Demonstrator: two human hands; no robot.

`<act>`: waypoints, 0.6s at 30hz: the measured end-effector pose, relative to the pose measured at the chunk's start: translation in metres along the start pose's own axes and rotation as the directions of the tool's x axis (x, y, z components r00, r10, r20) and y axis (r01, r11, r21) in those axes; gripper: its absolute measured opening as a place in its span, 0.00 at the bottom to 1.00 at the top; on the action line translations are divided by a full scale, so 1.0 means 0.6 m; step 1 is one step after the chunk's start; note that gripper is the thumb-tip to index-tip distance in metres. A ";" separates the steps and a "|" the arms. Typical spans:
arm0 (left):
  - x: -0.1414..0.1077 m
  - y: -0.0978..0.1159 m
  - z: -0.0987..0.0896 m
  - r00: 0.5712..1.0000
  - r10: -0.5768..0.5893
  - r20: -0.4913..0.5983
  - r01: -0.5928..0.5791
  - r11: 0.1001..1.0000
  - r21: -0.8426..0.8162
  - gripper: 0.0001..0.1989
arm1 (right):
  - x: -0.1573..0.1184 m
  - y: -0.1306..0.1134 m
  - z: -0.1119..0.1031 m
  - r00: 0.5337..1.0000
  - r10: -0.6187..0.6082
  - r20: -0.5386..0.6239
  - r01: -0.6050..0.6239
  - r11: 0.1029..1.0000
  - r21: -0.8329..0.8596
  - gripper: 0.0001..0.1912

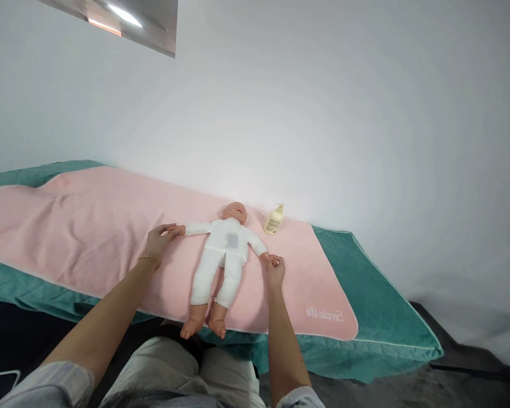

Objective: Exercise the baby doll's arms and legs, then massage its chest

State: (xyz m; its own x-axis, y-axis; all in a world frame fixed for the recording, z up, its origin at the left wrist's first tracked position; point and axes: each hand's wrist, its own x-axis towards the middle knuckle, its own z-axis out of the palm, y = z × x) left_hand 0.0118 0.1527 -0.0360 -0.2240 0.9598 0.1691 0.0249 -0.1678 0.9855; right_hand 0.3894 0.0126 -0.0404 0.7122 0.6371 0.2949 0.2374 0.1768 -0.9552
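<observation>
A baby doll (221, 255) in a white suit lies on its back on a pink towel (89, 226), head toward the wall, arms spread out. My left hand (159, 241) holds the doll's hand on the left side. My right hand (275, 270) holds the doll's other hand at the right. A small cream pump bottle (274, 220) stands on the towel just right of the doll's head.
The towel covers a green quilted mat (378, 306) on a low bed against a white wall. The bed's front edge runs just above my knees (170, 368). Dark floor lies to the right.
</observation>
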 end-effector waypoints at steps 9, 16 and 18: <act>-0.012 0.017 0.001 1.000 0.019 0.009 -0.019 1.000 -0.004 0.20 | -0.002 0.003 -0.006 1.000 0.021 0.016 -0.020 0.999 -0.032 0.27; -0.012 0.022 -0.002 0.999 0.044 0.025 -0.045 0.998 0.034 0.21 | 0.005 0.008 -0.005 1.000 0.012 -0.001 -0.012 1.000 0.029 0.27; -0.013 0.023 -0.001 0.998 0.049 0.029 -0.050 0.998 0.033 0.22 | 0.005 0.007 -0.006 1.000 0.008 -0.001 -0.008 0.999 0.041 0.26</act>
State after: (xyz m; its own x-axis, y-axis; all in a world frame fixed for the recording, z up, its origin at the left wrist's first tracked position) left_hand 0.0130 0.1428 -0.0235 -0.1941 0.9566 0.2173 0.0676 -0.2079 0.9758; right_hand 0.3950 0.0129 -0.0436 0.7147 0.6375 0.2876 0.2047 0.2025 -0.9577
